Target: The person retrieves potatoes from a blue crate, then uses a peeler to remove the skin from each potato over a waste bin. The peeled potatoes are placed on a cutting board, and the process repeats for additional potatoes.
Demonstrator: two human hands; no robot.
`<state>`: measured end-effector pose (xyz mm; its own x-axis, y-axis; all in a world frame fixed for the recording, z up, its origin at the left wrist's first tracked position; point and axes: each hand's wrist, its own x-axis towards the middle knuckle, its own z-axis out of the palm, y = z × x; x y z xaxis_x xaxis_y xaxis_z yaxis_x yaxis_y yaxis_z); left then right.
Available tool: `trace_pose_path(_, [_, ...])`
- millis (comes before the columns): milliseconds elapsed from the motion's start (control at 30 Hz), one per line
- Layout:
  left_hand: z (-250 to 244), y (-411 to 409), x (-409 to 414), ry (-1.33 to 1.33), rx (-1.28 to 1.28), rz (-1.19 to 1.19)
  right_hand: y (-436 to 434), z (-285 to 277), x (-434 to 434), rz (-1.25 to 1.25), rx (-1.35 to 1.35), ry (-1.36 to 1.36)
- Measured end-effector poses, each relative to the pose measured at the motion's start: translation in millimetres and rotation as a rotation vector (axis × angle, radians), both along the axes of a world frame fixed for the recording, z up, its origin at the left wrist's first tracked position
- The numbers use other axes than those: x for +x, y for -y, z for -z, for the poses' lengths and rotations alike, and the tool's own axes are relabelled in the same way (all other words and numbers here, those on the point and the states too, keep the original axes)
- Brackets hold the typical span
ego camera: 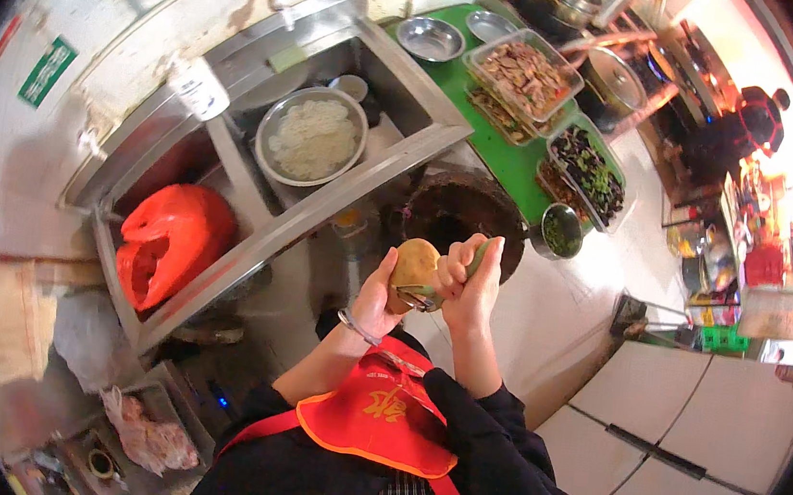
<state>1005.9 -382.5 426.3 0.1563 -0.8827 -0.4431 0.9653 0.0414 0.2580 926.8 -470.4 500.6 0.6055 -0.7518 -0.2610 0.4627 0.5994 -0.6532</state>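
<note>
Before my chest, my left hand (377, 303) holds a yellowish-brown potato (416, 265) upright, its fingers largely behind it. My right hand (471, 277) is closed around the green handle (479, 256) of a peeler (418, 299), whose metal head lies against the lower part of the potato. Below the hands hangs the red apron (378, 419) I wear. Beyond them, a metal bowl (312, 137) of pale, soaked-looking food stands in the steel sink.
The steel sink's front rim (297, 226) runs at the left, with a red plastic bag (176, 239) in one basin. A green table (500, 157) holds food containers and metal bowls. A dark round vessel (465, 215) stands beyond my hands; white cabinets (647, 411) are at the right.
</note>
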Motion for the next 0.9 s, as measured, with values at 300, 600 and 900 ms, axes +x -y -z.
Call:
trace_pose_path(300, [22,69,45,0.05,0.054,0.358,88,45,19,0.471,0.058,-0.011])
trace_pose_path(600, [35,117,105,0.038,0.129,0.641,123,66,22,0.766,-0.287,-0.214])
trace_pose_path(900, [37,154,91,0.172,0.004,0.76,105,36,47,0.594,0.162,-0.096])
